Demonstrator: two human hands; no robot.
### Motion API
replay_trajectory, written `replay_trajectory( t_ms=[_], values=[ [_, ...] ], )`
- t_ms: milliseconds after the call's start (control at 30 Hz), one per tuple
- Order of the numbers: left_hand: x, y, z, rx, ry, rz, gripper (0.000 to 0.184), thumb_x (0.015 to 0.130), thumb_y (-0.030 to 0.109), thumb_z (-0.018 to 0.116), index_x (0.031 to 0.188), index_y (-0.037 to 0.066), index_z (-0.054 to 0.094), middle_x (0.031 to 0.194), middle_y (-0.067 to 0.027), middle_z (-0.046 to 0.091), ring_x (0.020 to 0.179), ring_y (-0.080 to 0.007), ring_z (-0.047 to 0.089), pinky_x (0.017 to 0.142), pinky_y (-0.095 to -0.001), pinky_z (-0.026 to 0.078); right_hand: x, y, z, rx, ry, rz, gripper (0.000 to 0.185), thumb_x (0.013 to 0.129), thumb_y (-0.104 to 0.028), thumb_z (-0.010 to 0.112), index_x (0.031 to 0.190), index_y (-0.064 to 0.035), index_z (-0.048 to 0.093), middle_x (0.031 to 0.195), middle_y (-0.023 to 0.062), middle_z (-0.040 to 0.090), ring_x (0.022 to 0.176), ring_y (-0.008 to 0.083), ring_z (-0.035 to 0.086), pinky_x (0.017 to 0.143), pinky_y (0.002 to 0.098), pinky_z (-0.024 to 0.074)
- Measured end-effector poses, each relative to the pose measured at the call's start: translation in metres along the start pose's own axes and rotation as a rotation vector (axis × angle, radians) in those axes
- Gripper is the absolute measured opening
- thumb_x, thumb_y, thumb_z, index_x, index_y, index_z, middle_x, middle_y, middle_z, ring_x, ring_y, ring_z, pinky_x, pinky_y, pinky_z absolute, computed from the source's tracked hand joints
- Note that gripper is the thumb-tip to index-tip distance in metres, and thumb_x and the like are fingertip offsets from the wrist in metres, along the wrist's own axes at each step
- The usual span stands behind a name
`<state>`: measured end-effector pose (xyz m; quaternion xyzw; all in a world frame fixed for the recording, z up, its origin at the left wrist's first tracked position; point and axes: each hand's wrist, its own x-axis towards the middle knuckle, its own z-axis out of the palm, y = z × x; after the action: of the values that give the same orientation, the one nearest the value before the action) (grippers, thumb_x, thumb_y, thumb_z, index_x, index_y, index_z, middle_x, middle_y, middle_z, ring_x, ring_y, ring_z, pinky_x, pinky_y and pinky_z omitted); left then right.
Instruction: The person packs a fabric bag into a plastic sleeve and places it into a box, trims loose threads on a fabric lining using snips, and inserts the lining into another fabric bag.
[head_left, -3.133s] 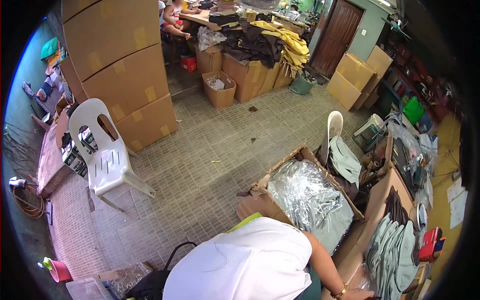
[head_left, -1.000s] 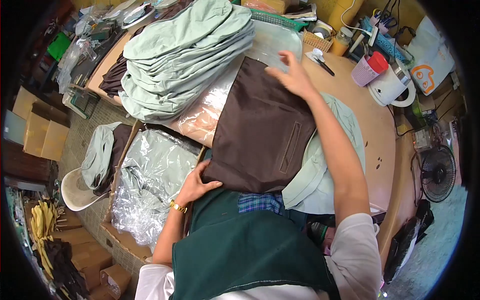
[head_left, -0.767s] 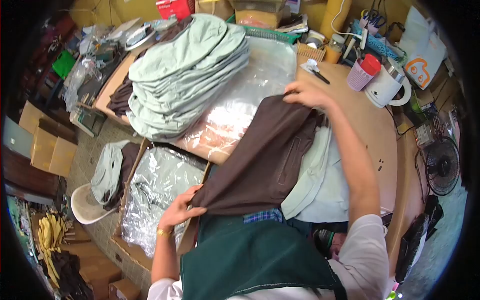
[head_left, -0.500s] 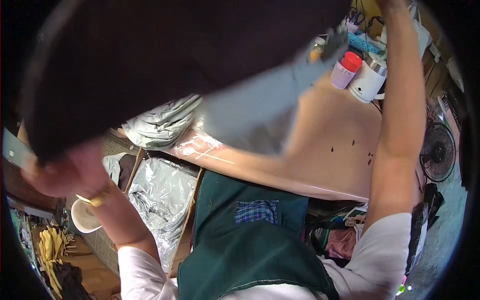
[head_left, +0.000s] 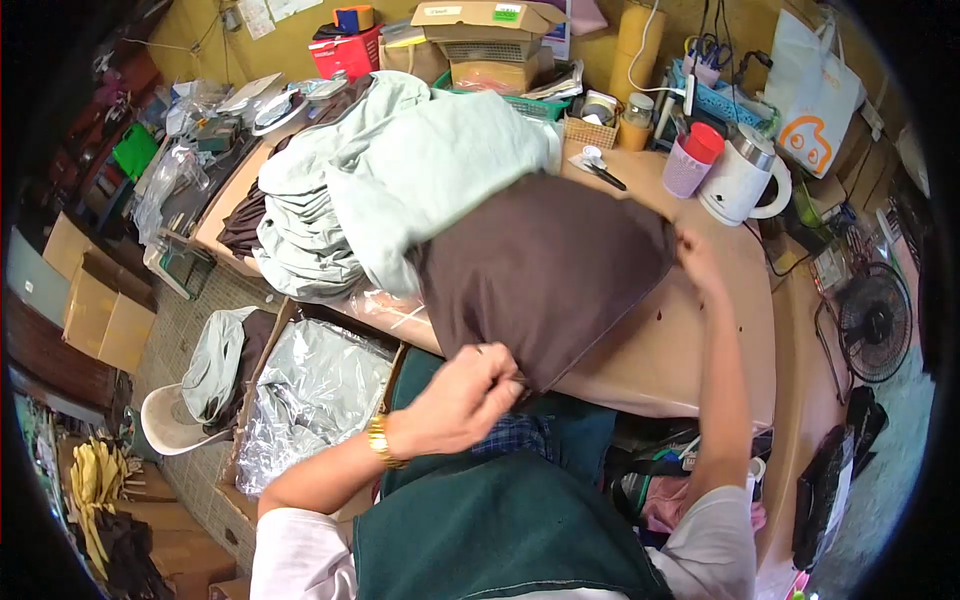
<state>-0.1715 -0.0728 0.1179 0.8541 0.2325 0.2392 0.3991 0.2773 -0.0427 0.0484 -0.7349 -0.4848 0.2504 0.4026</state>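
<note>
A dark brown cloth [head_left: 550,265] is stretched between my two hands over the table. My left hand [head_left: 460,400], wearing a gold watch on its wrist, is closed on the near left corner. My right hand [head_left: 700,260] pinches the right corner. Behind the brown cloth, a pale green cloth [head_left: 440,160] spreads over the table; whether the two are joined I cannot tell. More pale green fabric lies bunched in folds [head_left: 305,225] to the left.
A white kettle [head_left: 735,180] and a pink cup [head_left: 685,168] stand at the right back. Cardboard boxes [head_left: 490,30] line the wall. A carton of plastic-wrapped goods [head_left: 320,380] sits below the table's left edge. A black fan [head_left: 872,318] is at the right.
The dark cloth, raised high before the camera, has come down over the table. Both hands have lowered with it, my left moving right toward my body. The pale green cloth now lies spread out.
</note>
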Motion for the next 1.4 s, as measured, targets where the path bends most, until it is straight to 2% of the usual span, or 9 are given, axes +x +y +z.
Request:
replay_trajectory(
  t_ms=[200, 300, 400, 533, 600, 667, 867, 1000, 1400],
  values=[
    [-0.016, -0.051, 0.046, 0.444, -0.167, 0.143, 0.06, 0.073, 0.022, 0.079, 0.124, 0.009, 0.049, 0.091, -0.0099, 0.049, 0.084, -0.0275, 0.051, 0.08, -0.038, 0.039, -0.068, 0.002, 0.033, 0.594, 0.278, 0.201, 0.029, 0.094, -0.017, 0.06, 0.121, -0.0099, 0.058, 0.107, 0.003, 0.057, 0.076, 0.008, 0.054, 0.075, 0.0278, 0.0475],
    [-0.016, -0.072, 0.053, 0.491, -0.24, 0.054, 0.051, 0.072, 0.012, 0.076, 0.119, 0.01, 0.055, 0.095, -0.0094, 0.049, 0.088, -0.0266, 0.051, 0.081, -0.0392, 0.042, -0.071, -0.004, 0.055, 0.373, 0.302, -0.054, 0.037, 0.087, -0.015, 0.068, 0.122, -0.0088, 0.057, 0.112, 0.0071, 0.056, 0.074, 0.0138, 0.055, 0.075, 0.031, 0.0481],
    [-0.011, -0.061, 0.043, 0.418, -0.263, 0.016, 0.031, 0.077, 0.005, 0.07, 0.106, 0.008, 0.06, 0.1, -0.01, 0.052, 0.094, -0.0268, 0.053, 0.084, -0.0395, 0.044, -0.056, 0.022, 0.062, -0.496, 0.272, -0.453, 0.04, 0.082, -0.012, 0.072, 0.118, -0.0032, 0.055, 0.108, 0.0112, 0.056, 0.071, 0.0203, 0.057, 0.068, 0.0286, 0.0473],
    [0.003, -0.049, 0.035, -0.037, -0.097, 0.173, 0.016, 0.084, 0.0, 0.059, 0.099, 0.005, 0.059, 0.121, -0.0117, 0.056, 0.106, -0.0263, 0.055, 0.088, -0.0342, 0.045, -0.071, -0.024, 0.057, -0.284, 0.165, -0.135, 0.02, 0.084, -0.009, 0.069, 0.097, -0.0001, 0.055, 0.096, 0.0106, 0.061, 0.078, 0.0202, 0.057, 0.071, 0.0302, 0.0458],
    [0.009, -0.046, 0.04, -0.334, -0.09, 0.048, 0.009, 0.089, 0.005, 0.057, 0.098, 0.002, 0.056, 0.125, -0.0127, 0.056, 0.107, -0.0265, 0.056, 0.09, -0.0303, 0.044, -0.089, -0.036, 0.062, 0.808, 0.167, -0.161, 0.015, 0.09, -0.012, 0.065, 0.095, -0.0031, 0.054, 0.09, 0.004, 0.059, 0.083, 0.0156, 0.055, 0.075, 0.0308, 0.0453],
    [0.018, -0.044, 0.045, -0.604, -0.211, -0.237, 0.015, 0.096, 0.011, 0.056, 0.109, 0.004, 0.059, 0.119, -0.0105, 0.06, 0.097, -0.0189, 0.056, 0.088, -0.0311, 0.042, -0.098, -0.038, 0.069, 0.753, 0.266, -0.219, 0.009, 0.094, -0.013, 0.06, 0.092, -0.0061, 0.054, 0.083, -0.0021, 0.055, 0.071, 0.0131, 0.05, 0.068, 0.0291, 0.0432],
    [0.011, -0.068, 0.063, 0.007, -0.123, -0.142, 0.04, 0.084, 0.029, 0.075, 0.105, 0.0, 0.057, 0.073, -0.0136, 0.061, 0.068, -0.0274, 0.061, 0.06, -0.0359, 0.047, -0.098, 0.028, 0.051, -0.222, 0.419, 0.119, 0.016, 0.091, -0.017, 0.064, 0.089, -0.0029, 0.057, 0.072, 0.0093, 0.063, 0.066, 0.0168, 0.058, 0.063, 0.0335, 0.0444],
    [0.012, -0.112, 0.079, -0.829, 0.224, -0.575, 0.023, 0.091, 0.016, 0.066, 0.108, 0.004, 0.056, 0.086, 0.0011, 0.061, 0.075, -0.01, 0.055, 0.068, -0.028, 0.047, -0.096, 0.026, 0.058, -0.349, 0.417, 0.067, 0.017, 0.088, -0.02, 0.067, 0.087, -0.0048, 0.059, 0.07, 0.0121, 0.063, 0.064, 0.0305, 0.058, 0.062, 0.039, 0.0442],
    [0.011, -0.118, 0.07, -0.788, 0.081, -0.514, 0.031, 0.097, 0.003, 0.048, 0.127, 0.005, 0.051, 0.114, -0.0016, 0.056, 0.105, -0.0092, 0.05, 0.095, -0.0243, 0.041, -0.086, 0.05, 0.06, -0.148, 0.407, 0.038, 0.009, 0.089, -0.007, 0.063, 0.086, -0.0024, 0.056, 0.064, 0.0031, 0.055, 0.057, 0.011, 0.049, 0.057, 0.0267, 0.0397]
  ],
)
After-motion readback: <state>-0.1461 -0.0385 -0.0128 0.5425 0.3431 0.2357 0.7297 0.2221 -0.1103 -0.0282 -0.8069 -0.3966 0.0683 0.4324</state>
